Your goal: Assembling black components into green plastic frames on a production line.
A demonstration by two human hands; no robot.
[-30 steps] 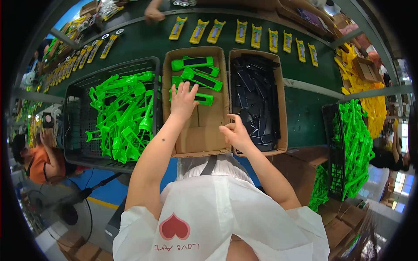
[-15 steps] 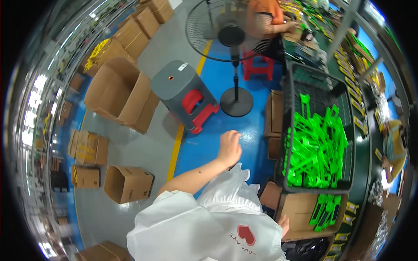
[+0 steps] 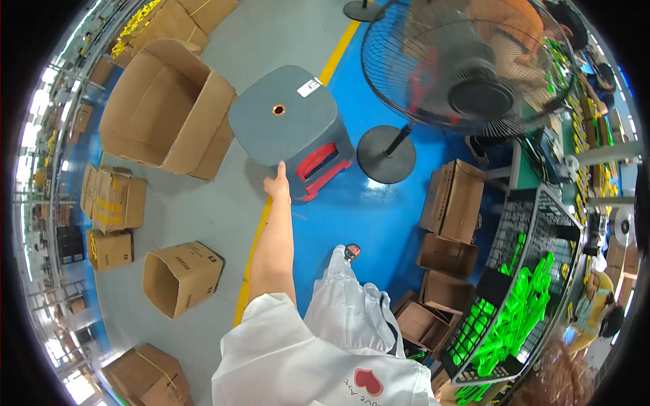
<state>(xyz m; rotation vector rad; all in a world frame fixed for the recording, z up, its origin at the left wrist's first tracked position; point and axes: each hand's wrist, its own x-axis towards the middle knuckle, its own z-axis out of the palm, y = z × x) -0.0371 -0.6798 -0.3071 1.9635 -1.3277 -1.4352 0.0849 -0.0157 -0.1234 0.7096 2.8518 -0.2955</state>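
Note:
My left hand (image 3: 276, 185) is stretched out ahead at the end of a bare forearm. One finger points forward, and the hand holds nothing that I can see. Its fingertip overlaps the near edge of a grey plastic stool (image 3: 288, 139); whether it touches cannot be told. The stool has a round hole in its top and a white label at one corner. Red plastic parts (image 3: 323, 177) show at its lower side. My right hand is out of sight.
A black floor fan (image 3: 481, 98) stands right of the stool. An open carton (image 3: 159, 108) lies left, with a smaller one (image 3: 181, 277) nearer. More cartons (image 3: 452, 203) line the right side, beside a black crate (image 3: 497, 284) of bright green plastic pieces (image 3: 518, 311).
My left hand has reached forward from near my body to the stool's edge. The view has shifted, bringing stool and fan closer. My right hand has left the view.

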